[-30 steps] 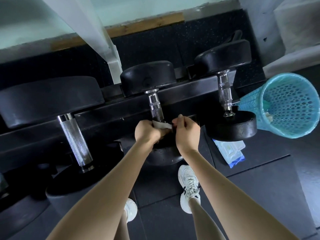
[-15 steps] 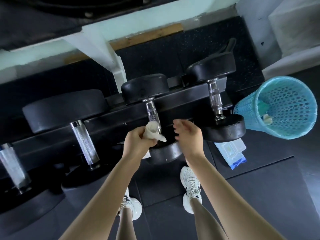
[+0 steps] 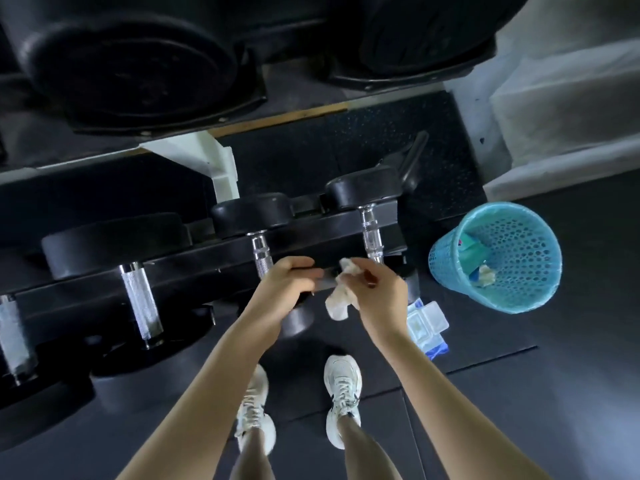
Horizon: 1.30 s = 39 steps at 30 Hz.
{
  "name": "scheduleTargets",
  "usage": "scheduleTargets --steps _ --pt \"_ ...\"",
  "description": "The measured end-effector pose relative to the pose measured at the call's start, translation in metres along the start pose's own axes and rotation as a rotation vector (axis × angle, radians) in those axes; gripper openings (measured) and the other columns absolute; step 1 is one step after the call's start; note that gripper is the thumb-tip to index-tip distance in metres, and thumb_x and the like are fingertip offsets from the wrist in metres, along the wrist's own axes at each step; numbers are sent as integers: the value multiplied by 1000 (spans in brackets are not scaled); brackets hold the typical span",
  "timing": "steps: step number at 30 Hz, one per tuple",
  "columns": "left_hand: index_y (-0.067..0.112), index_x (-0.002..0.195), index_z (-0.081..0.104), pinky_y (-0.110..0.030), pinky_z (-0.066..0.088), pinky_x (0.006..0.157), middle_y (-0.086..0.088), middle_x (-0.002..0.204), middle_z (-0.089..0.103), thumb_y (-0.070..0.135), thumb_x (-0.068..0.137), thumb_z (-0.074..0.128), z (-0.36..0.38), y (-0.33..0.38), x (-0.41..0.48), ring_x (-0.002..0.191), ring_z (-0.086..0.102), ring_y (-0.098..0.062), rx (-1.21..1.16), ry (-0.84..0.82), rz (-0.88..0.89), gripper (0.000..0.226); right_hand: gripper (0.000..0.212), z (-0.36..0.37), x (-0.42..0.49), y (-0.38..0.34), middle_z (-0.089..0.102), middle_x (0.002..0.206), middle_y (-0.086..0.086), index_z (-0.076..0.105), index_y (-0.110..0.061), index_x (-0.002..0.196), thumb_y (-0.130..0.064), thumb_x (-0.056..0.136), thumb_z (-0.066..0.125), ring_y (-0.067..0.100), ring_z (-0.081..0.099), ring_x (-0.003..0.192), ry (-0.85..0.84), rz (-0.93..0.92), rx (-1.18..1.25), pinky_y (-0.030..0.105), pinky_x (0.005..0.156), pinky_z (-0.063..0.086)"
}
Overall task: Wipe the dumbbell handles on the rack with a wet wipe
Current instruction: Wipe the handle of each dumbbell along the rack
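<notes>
From the head camera I have the right hand (image 3: 379,292) pinching the wet wipe (image 3: 341,299), which is bunched up with a loose tail hanging below the fingers. It is in the air in front of the rack (image 3: 311,230), between the middle handle (image 3: 259,252) and the right-end handle (image 3: 370,237), touching neither. The left hand (image 3: 285,287) is just beside it, in front of the lower end of the middle handle. Its fingers look loose and empty, though they are blurred and I would not swear to it.

My main worry is the wipe. Held by one corner of a crumpled wad, it could slip out and land on the floor (image 3: 519,393), which would dirty it. A wad also meets the metal in only a few spots, so parts of a ridged grip could be missed unless it is spread and wrapped round. The ridging could snag and tear it too.

The thicker handle (image 3: 141,299) further left is easy to skip from this stance. A hard sideways rub might also roll a dumbbell on its rail.

The bin (image 3: 446,271) and the pack of wipes (image 3: 427,322) are near on the right.
</notes>
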State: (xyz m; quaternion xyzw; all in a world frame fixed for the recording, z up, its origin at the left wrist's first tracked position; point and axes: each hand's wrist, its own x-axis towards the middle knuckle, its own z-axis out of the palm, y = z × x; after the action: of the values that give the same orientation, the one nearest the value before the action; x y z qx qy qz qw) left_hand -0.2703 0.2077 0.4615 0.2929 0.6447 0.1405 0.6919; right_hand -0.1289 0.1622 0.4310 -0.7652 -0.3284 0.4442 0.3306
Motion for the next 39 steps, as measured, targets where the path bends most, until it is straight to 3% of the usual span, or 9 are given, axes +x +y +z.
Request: scheduleTargets --steps 7,12,16,19,23,26,30,34,39 --pt "18 107 67 -28 45 92 7 106 65 7 87 56 21 25 36 102 59 -9 216 207 230 26 8 -22 90 2 59 79 -6 59 -13 90 -20 88 62 11 53 75 357 69 -13 5 58 38" --pt "20 114 65 -22 40 93 9 114 64 12 90 50 31 44 75 111 57 -9 400 271 371 29 21 18 140 25 67 95 9 63 -4 95 -18 97 47 23 61 91 192 56 -194 32 82 47" --pt "25 124 61 -10 30 84 8 129 59 24 96 48 37 62 104 121 50 -9 622 314 525 30 26 23 142 43 66 116 10 62 -5 119 -14 96 53 7 61 91 214 80 -177 -1 74 40" --pt "29 134 51 -23 28 104 -5 145 44 30 98 47 41 77 124 136 36 -17 833 237 663 37 30 15 139 46 59 131 7 62 -7 124 -10 95 54 0 60 101 170 -12 -244 -4 75 35" --pt "38 137 45 -42 32 111 -11 152 32 50 92 50 57 92 147 141 29 -27 939 77 639 48 36 14 124 61 39 149 5 53 -11 132 -19 98 48 22 56 121 98 -241 -523 23 92 44" --pt "41 138 41 -35 43 97 2 146 43 58 90 45 75 91 159 135 39 -18 1041 41 620 51 35 17 117 71 49 142 11 58 -7 125 -25 97 49 25 52 126 134 -367 -544 28 94 47" --pt "41 134 47 -49 38 104 12 133 55 56 93 40 84 83 165 127 46 -15 865 58 614 45 22 14 130 52 70 86 0 68 -8 88 -25 93 54 17 66 81 337 -316 -308 10 70 38" --pt "44 127 54 -48 30 111 25 119 53 44 95 48 82 83 171 125 45 -7 660 15 545 33 10 19 147 46 65 80 -11 63 -17 97 -20 87 66 5 60 77 276 -2 19 22 75 50" --pt "47 123 55 -30 34 108 18 123 52 38 96 49 80 82 170 116 46 2 602 -23 528 29 15 1 152 55 62 77 -17 64 -20 102 -20 87 67 -5 57 75 125 23 132 11 73 44"
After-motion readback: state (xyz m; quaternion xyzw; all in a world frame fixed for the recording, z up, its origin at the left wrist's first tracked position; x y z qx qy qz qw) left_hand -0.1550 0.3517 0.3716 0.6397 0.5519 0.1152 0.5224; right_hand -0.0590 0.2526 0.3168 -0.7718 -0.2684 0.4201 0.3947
